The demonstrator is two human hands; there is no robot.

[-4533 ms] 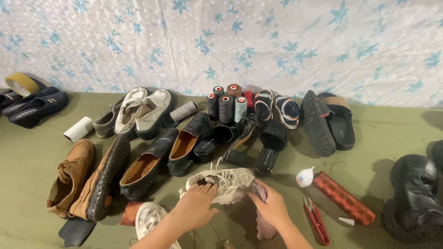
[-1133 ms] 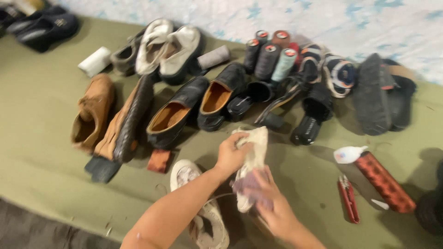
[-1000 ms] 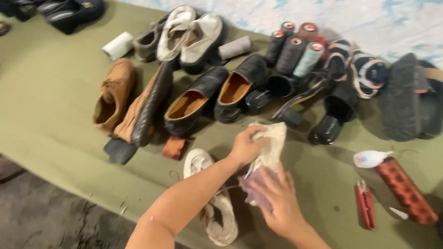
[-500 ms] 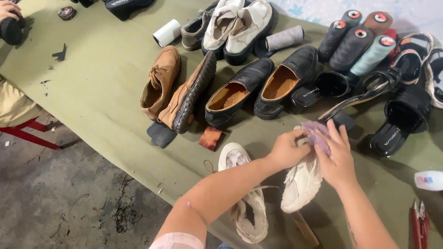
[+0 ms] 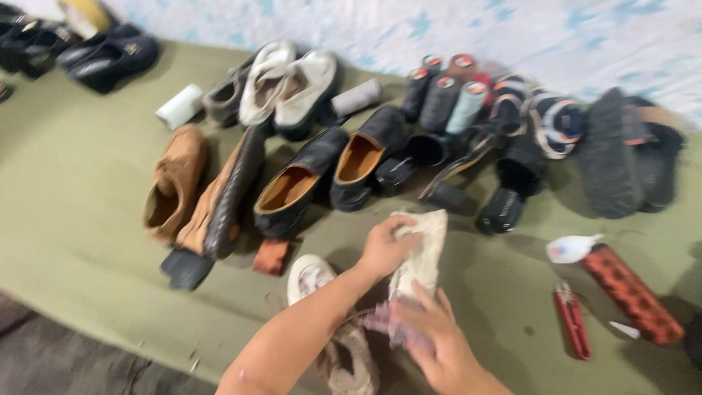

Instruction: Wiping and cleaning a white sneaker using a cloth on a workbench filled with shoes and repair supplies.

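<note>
My left hand (image 5: 384, 249) grips a cream-white sneaker (image 5: 422, 249) at its upper end, holding it above the olive-green mat (image 5: 80, 219). My right hand (image 5: 439, 344) presses a small purplish cloth (image 5: 391, 325) against the lower part of that sneaker. A second white sneaker (image 5: 333, 329) lies on the mat just left of my hands, partly hidden by my left forearm.
A row of shoes lies beyond my hands: tan suede shoes (image 5: 175, 183), black loafers (image 5: 322, 172), white shoes (image 5: 285, 88), black sandals (image 5: 629, 153). Thread spools (image 5: 446, 95) stand at the back. A dark red spool (image 5: 621, 292), red cutters (image 5: 572, 322) and a small brown block (image 5: 270, 256) lie nearby.
The view has swung back toward the right and the far shoes. The white sneaker stays in my hands, and my right hand with the cloth has slid from its upper end down to its lower part.
</note>
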